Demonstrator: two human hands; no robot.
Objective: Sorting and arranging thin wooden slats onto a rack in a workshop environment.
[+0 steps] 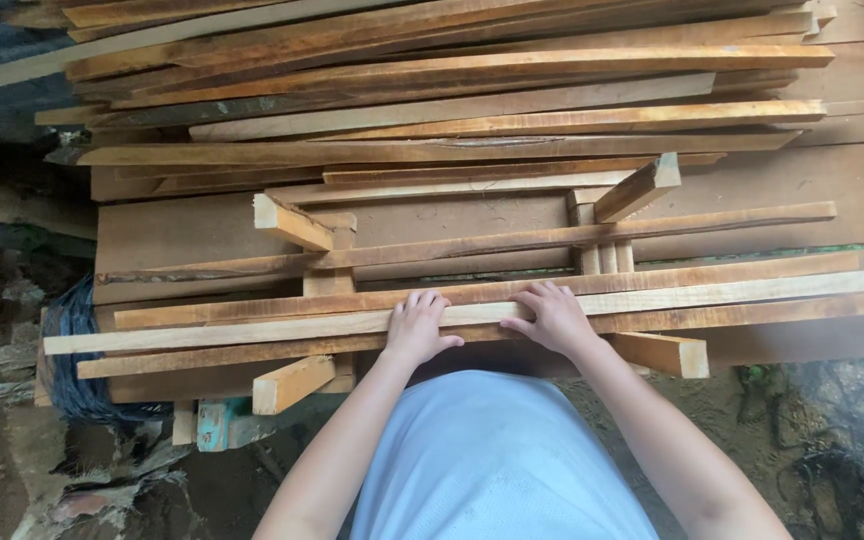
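A: How does each grip sit?

B: The left hand (418, 328) lies palm down, fingers curled over the far edge of the pale long slat (282, 326), grasping it loosely. The right hand (552, 318) does the same just beside it, fingertips hooked on the same slat

A: What lies around that grip?

B: More thin slats (712, 275) touch it on both sides, all resting across short wooden blocks (292, 383) that poke out below and beyond the hands. Farther out, a big stack of planks (432, 90) covers the counter (852, 190). Nearer than the hands is the person's light blue clothing (482, 460)
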